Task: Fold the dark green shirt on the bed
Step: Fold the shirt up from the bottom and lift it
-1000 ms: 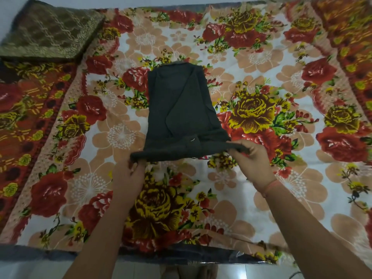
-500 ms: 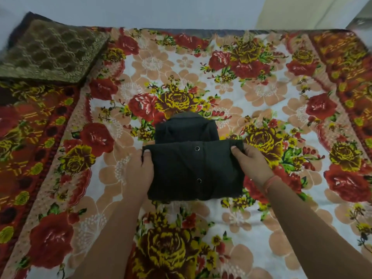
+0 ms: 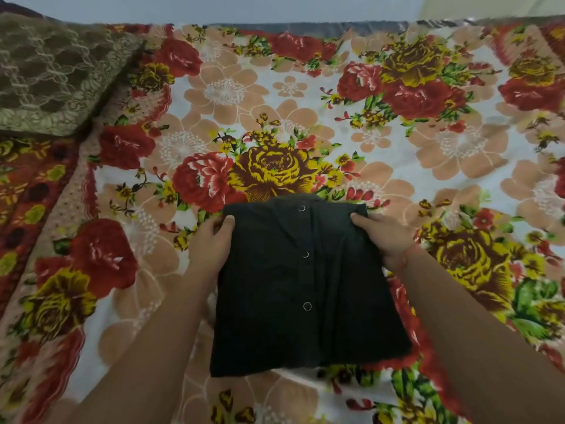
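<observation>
- The dark green shirt (image 3: 305, 286) is lying folded on the bed (image 3: 226, 93), its long axis running away from the person.
- The left hand (image 3: 211, 243) and right hand (image 3: 383, 237) are pinching its far corners, fingers (image 3: 228, 223) curled round the edge, both equally near.
- Since half a second ago, the flap is now covering nearly all the collar end.

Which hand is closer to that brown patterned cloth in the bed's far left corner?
Left. The left hand grips the dark green shirt at its left edge, on the side toward the brown patterned cloth; the right hand grips the opposite edge, farther off.
</observation>
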